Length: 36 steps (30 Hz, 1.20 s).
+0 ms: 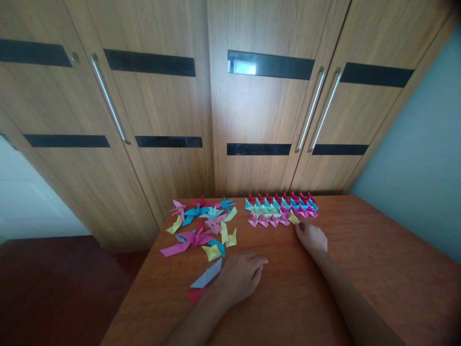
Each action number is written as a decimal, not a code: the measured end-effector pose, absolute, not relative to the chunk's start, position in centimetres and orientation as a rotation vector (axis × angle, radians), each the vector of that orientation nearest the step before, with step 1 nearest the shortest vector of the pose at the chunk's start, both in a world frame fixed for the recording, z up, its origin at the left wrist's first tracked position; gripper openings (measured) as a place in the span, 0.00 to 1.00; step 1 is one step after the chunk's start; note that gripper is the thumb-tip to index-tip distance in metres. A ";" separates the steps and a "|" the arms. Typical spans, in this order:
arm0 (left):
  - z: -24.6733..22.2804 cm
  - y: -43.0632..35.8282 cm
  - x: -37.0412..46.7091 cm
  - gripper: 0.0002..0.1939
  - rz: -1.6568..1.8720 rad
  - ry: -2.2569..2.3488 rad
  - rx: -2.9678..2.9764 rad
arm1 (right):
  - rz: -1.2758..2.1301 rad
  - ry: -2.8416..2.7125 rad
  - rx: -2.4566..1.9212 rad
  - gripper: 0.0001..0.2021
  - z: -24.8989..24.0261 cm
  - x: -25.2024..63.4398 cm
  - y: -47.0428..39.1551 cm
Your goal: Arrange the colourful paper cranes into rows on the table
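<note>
My right hand (312, 238) has its fingertips closed on a small yellow folded-paper star-like piece (293, 217). The piece is at the right end of the front row of pink folded pieces (264, 220). Behind it stand more rows of pieces, in magenta (298, 210), blue, pale green and red (276, 197). My left hand (242, 275) rests on the table, loosely curled with thumb and index apart and nothing seen in it. By its wrist lie a grey-lilac paper strip (207, 275) and a red paper piece (196, 294), partly covered by the forearm.
On the left of the brown table (281, 307) lies a loose cluster of folded papers, among them a magenta piece (194, 238), a blue piece (197, 213) and a yellow piece (212, 252). A wooden wardrobe (173, 105) stands behind the table, a pale wall (414, 168) on the right.
</note>
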<state>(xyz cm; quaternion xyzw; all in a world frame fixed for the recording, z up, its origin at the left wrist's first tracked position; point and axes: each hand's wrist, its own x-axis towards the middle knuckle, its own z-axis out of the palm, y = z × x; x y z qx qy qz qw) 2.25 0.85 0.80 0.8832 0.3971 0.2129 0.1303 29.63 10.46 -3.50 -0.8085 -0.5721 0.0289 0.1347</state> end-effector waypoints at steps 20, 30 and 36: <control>1.8 1.3 -7.7 0.20 0.488 1.906 2.415 | 0.293 -1.733 -2.115 0.13 -3.7 28.1 6.4; 0.5 1.2 -8.7 0.16 0.239 1.982 2.404 | 0.323 -1.758 -2.119 0.12 -3.1 28.0 6.4; 0.5 1.2 -7.9 0.11 0.556 1.884 2.401 | 0.329 -1.746 -2.104 0.12 -3.0 28.3 6.5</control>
